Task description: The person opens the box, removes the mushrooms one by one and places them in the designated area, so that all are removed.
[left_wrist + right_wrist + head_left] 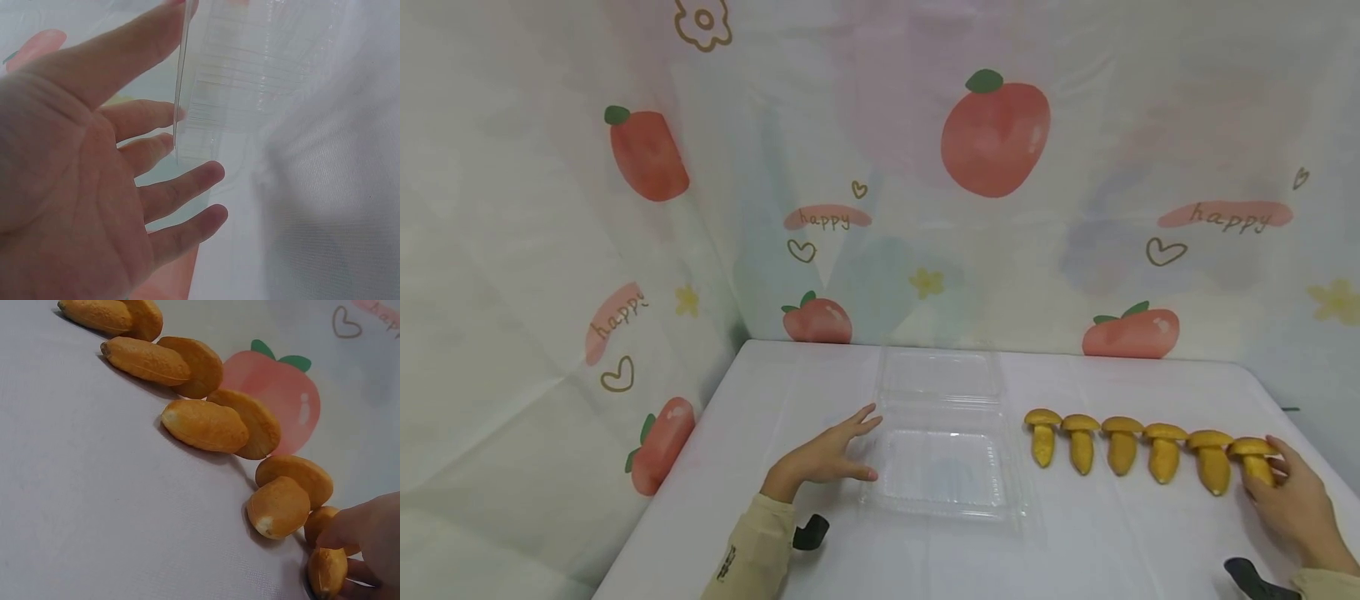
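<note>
At the right end of a row of yellow-brown toy mushrooms [1122,446], my right hand [1300,504] grips the last mushroom [1253,447], thumb and fingers around its stem. The right wrist view has this mushroom [328,573] at lower right, partly covered by the hand [381,540]. A clear plastic clamshell box [940,479] lies unfolded mid-table, its lid [940,375] toward the wall. Spread and loosely extended, my left hand [822,457] is at the box's left edge. In the left wrist view, the thin plastic edge [181,81] passes by the thumb and fingertips; firm contact is unclear.
A white cloth covers the table [1075,550]. Behind and to the left hang fabric walls [910,108] printed with fruit and hearts. Dark wrist-mount parts [811,532] show beside the sleeves. The other mushrooms lie left of the right hand, caps toward the wall.
</note>
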`<state>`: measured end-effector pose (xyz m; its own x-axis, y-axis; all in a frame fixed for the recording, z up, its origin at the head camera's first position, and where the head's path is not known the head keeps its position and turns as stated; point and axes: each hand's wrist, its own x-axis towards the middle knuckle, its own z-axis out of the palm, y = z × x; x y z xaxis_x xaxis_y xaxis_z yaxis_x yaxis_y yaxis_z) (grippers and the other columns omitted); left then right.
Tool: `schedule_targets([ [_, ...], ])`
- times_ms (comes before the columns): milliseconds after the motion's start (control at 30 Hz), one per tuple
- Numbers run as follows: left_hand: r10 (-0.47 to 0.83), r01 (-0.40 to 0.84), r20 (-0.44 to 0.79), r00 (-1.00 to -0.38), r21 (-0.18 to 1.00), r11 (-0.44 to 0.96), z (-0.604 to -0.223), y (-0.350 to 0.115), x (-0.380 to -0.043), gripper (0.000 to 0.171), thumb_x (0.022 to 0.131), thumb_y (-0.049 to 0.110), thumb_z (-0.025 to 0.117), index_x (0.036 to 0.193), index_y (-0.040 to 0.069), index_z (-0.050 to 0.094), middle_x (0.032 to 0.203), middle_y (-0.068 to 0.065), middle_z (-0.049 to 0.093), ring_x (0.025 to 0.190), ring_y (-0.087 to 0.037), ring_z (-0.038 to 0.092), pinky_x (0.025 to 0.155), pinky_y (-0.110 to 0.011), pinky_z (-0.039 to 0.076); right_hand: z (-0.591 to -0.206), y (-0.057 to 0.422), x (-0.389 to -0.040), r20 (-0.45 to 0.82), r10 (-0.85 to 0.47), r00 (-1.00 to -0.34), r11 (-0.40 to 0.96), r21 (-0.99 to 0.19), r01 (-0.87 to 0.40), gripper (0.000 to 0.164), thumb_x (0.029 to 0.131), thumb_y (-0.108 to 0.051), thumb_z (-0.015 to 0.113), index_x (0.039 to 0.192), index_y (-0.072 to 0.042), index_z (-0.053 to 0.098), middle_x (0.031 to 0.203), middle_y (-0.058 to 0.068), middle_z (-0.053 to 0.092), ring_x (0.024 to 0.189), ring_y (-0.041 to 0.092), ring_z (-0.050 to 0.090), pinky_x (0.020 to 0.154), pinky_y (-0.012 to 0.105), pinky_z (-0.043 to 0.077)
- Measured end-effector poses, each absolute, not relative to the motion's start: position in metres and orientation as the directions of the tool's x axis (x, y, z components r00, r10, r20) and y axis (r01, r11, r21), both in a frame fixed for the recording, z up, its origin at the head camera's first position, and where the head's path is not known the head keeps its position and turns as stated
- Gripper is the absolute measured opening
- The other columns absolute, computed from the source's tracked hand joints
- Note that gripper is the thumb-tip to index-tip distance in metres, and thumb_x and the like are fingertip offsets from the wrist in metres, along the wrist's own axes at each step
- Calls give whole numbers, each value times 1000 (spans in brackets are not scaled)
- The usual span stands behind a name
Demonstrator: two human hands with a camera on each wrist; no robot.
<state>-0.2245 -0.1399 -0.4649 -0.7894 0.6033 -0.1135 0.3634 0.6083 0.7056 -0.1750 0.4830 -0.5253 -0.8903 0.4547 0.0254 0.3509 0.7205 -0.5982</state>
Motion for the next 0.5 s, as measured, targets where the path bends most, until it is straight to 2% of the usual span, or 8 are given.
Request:
schedule_targets([
  [100, 604, 365, -113, -789, 705, 608, -464, -140, -223, 89, 88, 23, 80, 159, 6, 30, 172, -12, 12, 157, -38, 18, 122, -62, 25, -524, 485, -175, 35, 439, -898, 727, -601, 332, 76, 95, -5, 46, 157, 9, 5, 142, 51, 29, 124, 65, 36, 101, 72, 37],
  [333, 596, 356, -114, -795, 709, 609, -463, -141, -222, 89, 87, 25, 80, 159, 6, 31, 172, -12, 13, 157, -38, 19, 122, -62, 24, -518, 481, -176, -106, 505, -856, 622, -644, 446, 75, 101, -19, 42, 158, 7, 0, 153, 47, 14, 134, 63, 27, 109, 71, 34],
  [500, 603, 366, -108, -791, 706, 607, -463, -141, -224, 89, 88, 25, 80, 159, 6, 30, 172, -12, 13, 157, -37, 19, 122, -62, 24, -510, 480, -173, -119, 510, -852, 623, -632, 461, 78, 103, -28, 41, 157, 8, -1, 153, 47, 13, 135, 66, 26, 109, 73, 31],
])
